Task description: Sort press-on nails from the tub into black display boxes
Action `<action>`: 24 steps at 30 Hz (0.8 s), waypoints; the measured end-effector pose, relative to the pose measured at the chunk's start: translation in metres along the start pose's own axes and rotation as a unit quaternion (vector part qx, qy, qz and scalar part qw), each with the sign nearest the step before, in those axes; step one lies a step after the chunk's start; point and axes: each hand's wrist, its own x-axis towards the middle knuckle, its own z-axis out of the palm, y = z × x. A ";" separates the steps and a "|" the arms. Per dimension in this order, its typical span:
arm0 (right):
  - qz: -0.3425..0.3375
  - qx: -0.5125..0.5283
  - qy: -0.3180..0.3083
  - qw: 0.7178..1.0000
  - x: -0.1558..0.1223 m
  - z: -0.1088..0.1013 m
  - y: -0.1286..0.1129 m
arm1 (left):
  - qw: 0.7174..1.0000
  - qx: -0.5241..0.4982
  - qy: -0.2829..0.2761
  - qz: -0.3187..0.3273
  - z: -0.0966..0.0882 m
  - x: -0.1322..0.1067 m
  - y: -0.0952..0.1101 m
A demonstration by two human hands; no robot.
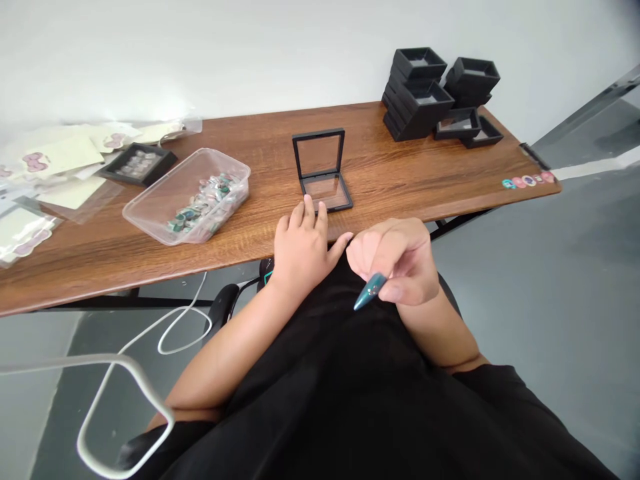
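Observation:
Between the thumb and finger of my right hand [400, 260] is a glossy teal, pointed press-on nail [371, 291] with small decorations. That hand is raised in front of the table edge. My left hand [303, 243] lies flat with its fingers spread, its fingertips at the near edge of an open black hinged display frame [325, 175]. The frame has clear panes, and its lid stands up. To the left, a clear plastic tub [145, 205] holds many teal, pink and clear press-on nails [205, 203].
Black boxes [415, 100] are stacked at the back right. At the left lie a small black box [140, 163] of clear pieces and several cards in plastic sleeves [63, 150]. Round stickers [529, 180] line the right edge. A white cable [120, 360] hangs at lower left.

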 end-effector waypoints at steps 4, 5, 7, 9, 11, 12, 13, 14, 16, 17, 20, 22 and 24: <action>0.007 0.020 0.001 1.000 0.000 -0.003 0.003 | 0.996 -0.026 0.084 0.030 -0.020 -0.016 -0.008; 0.008 0.027 0.004 1.000 0.001 -0.003 0.004 | 0.992 -0.036 0.109 0.043 -0.024 -0.019 -0.010; 0.013 0.043 0.013 0.999 0.000 -0.001 0.006 | 0.981 -0.059 0.167 0.081 -0.029 -0.024 -0.013; 0.029 0.055 0.021 0.998 -0.001 0.000 0.007 | 0.960 -0.082 0.231 0.135 -0.032 -0.026 -0.015; 0.052 0.068 0.031 0.996 -0.004 0.000 0.009 | 0.934 -0.102 0.284 0.190 -0.034 -0.027 -0.016; 0.067 0.074 0.038 0.994 -0.005 0.000 0.009 | 0.923 -0.108 0.302 0.212 -0.034 -0.027 -0.016; 0.084 0.080 0.044 0.992 -0.006 -0.001 0.008 | 0.914 -0.112 0.316 0.229 -0.035 -0.027 -0.016; 0.104 0.086 0.050 0.990 -0.007 -0.001 0.008 | 0.906 -0.114 0.328 0.241 -0.036 -0.026 -0.016; 0.146 0.100 0.054 0.983 -0.008 -0.001 0.005 | 0.889 -0.111 0.359 0.261 -0.036 -0.024 -0.015; 0.165 0.107 0.054 0.979 -0.008 -0.001 0.004 | 0.879 -0.108 0.376 0.271 -0.036 -0.023 -0.015; 0.212 0.128 0.051 0.968 -0.007 0.002 0.000 | 0.857 -0.096 0.412 0.294 -0.036 -0.020 -0.015; 0.235 0.139 0.046 0.961 -0.007 0.004 -0.002 | 0.854 -0.086 0.418 0.296 -0.037 -0.020 -0.015; 0.257 0.147 0.043 0.954 -0.008 0.007 -0.003 | 0.855 -0.074 0.420 0.294 -0.038 -0.021 -0.016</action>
